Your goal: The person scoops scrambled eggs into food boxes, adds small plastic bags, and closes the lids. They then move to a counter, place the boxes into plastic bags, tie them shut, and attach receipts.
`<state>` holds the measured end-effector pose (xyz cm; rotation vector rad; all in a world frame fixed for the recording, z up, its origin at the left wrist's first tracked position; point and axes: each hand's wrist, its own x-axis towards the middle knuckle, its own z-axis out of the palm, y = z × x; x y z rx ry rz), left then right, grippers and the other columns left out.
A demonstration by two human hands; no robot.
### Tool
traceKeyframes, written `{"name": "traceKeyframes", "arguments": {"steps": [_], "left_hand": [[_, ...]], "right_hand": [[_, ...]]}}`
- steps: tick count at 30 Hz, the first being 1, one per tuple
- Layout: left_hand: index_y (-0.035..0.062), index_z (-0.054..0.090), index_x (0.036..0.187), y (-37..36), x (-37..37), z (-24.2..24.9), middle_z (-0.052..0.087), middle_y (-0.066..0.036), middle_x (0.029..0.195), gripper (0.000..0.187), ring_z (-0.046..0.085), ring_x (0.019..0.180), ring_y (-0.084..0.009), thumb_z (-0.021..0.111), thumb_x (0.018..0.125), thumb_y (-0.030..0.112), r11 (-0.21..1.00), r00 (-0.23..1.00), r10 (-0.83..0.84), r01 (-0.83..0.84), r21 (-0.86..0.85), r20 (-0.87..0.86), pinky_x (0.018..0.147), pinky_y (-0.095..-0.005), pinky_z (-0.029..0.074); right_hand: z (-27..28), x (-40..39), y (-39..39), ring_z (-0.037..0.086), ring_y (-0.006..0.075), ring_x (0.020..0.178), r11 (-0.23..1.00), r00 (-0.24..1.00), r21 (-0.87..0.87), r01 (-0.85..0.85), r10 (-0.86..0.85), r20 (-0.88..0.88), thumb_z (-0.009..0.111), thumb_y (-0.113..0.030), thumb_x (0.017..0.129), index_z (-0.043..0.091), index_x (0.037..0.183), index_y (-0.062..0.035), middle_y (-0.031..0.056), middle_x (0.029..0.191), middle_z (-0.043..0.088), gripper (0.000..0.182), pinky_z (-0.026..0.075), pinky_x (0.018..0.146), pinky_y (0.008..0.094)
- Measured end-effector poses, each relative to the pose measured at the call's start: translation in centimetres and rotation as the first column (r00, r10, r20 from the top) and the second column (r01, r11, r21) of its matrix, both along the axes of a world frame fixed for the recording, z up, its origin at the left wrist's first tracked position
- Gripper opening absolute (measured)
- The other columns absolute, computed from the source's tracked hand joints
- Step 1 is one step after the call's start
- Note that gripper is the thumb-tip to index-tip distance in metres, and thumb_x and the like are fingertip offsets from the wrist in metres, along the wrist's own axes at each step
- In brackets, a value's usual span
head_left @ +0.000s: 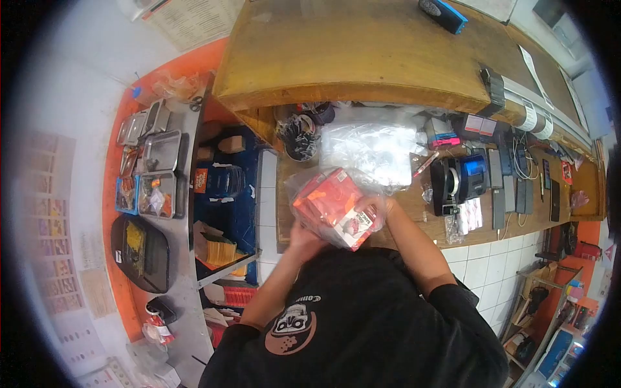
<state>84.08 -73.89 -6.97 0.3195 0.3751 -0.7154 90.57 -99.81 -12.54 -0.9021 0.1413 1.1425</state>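
Note:
A red printed box (328,202) sits inside a clear plastic bag (299,187), held tilted in front of my chest over the counter's near edge. My left hand (305,239) grips the bag's lower left side, its fingers partly hidden behind it. On the right side, my right hand (380,208) closes around the bag and the box's edge, near the white printed panel. Just behind the box lies a stack of clear plastic bags (369,147) on the wooden counter (414,216).
A tape dispenser (446,187) stands right of my hands, with a marker (425,164) beside it. A cup of black utensils (299,137) is at the back left. Metal trays (162,152) line the left steel table. A wooden shelf (349,52) overhangs the counter.

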Motion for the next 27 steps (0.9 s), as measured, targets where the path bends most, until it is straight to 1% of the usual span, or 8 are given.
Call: {"name": "traceKeyframes", "arguments": {"steps": [2,6,10,12,14,18,20,27], "left_hand": [[0.0079,0.031,0.142,-2.9,-2.2,-1.1,0.042,-0.012,0.14,0.064,0.046,0.125,-0.0304,0.046,0.093,0.047,0.975,0.94,-0.144,0.08,0.209,0.311,0.102,-0.0485,0.039],[0.0085,0.032,0.141,-4.0,-0.9,-2.0,0.043,-0.01,0.139,0.065,0.049,0.122,-0.0276,0.053,0.09,0.044,0.937,0.933,-0.349,0.347,0.047,0.081,0.106,-0.0473,0.038],[0.0082,0.037,0.139,-3.7,-0.8,-1.1,0.05,-0.009,0.134,0.059,0.05,0.121,-0.0272,0.054,0.091,0.039,0.897,0.877,-0.439,0.414,0.158,0.195,0.103,-0.0461,0.04],[0.0063,0.051,0.128,-2.1,-0.7,-2.4,0.057,-0.013,0.124,0.045,0.053,0.118,-0.0255,0.058,0.089,0.029,0.528,0.663,-0.745,0.654,0.541,-0.075,0.098,-0.0437,0.043],[0.0037,0.061,0.113,0.3,-1.1,0.5,0.062,-0.018,0.112,0.032,0.056,0.112,-0.0258,0.06,0.086,0.021,-0.056,0.068,-0.996,-0.099,0.994,-0.05,0.091,-0.0414,0.044],[0.0011,0.059,0.103,-0.5,0.5,9.9,0.059,-0.02,0.093,0.044,0.057,0.095,-0.0335,0.073,0.073,0.03,-0.073,0.576,-0.818,-0.076,0.994,-0.016,0.086,-0.043,0.044],[0.0021,0.05,0.109,-2.2,1.6,11.5,0.051,-0.02,0.108,0.055,0.05,0.104,-0.0366,0.079,0.068,0.026,-0.029,0.462,-0.803,-0.662,0.749,0.377,0.091,-0.0435,0.04],[0.005,0.051,0.114,-4.2,3.3,7.1,0.051,-0.014,0.106,0.055,0.046,0.108,-0.0367,0.074,0.067,0.02,0.029,0.169,-0.964,-0.699,0.714,0.204,0.094,-0.0434,0.038]], "right_hand": [[-0.4,0.5,0.1,0.065,0.0212,0.089,0.999,0.999,0.019,0.036,-0.036,-0.011,0.073,-0.012,0.07,0.053,0.123,-0.0007,0.0141,0.108,0.064,0.058,0.055,0.078,0.032],[-2.0,1.5,-0.7,0.066,0.0209,0.088,0.991,0.992,0.07,0.112,-0.108,-0.058,0.072,-0.013,0.071,0.054,0.122,-0.0003,0.0138,0.107,0.065,0.055,0.056,0.076,0.0317],[3.3,1.7,-0.7,0.067,0.0176,0.076,0.977,0.978,-0.057,0.206,-0.204,0.038,0.071,-0.015,0.076,0.065,0.101,0.0016,0.0105,0.091,0.069,0.031,0.057,0.069,0.0289],[3.7,1.9,-1.4,0.067,0.0173,0.077,0.969,0.97,-0.066,0.24,-0.237,0.049,0.071,-0.015,0.076,0.065,0.099,0.0022,0.0105,0.09,0.069,0.029,0.056,0.07,0.0287],[4.4,1.5,-2.2,0.067,0.0167,0.076,0.968,0.986,-0.221,0.117,-0.086,0.144,0.072,-0.017,0.075,0.065,0.102,0.0005,0.0095,0.091,0.069,0.033,0.056,0.072,0.028],[0.9,0.5,-1.7,0.06,0.0181,0.094,0.966,0.989,-0.246,-0.077,0.106,0.107,0.069,-0.028,0.077,0.064,0.105,-0.0018,0.0116,0.1,0.065,0.038,0.048,0.082,0.0305],[0.0,-0.3,-0.3,0.06,0.0197,0.097,0.957,0.966,-0.29,-0.014,0.088,0.245,0.069,-0.031,0.077,0.063,0.107,-0.0014,0.0128,0.103,0.065,0.043,0.047,0.085,0.0319],[6.4,-2.0,1.4,0.059,0.0253,0.106,0.863,0.758,-0.487,0.136,0.226,0.612,0.07,-0.042,0.076,0.06,0.114,0.0001,0.0171,0.111,0.063,0.058,0.045,0.093,0.0367]]}}
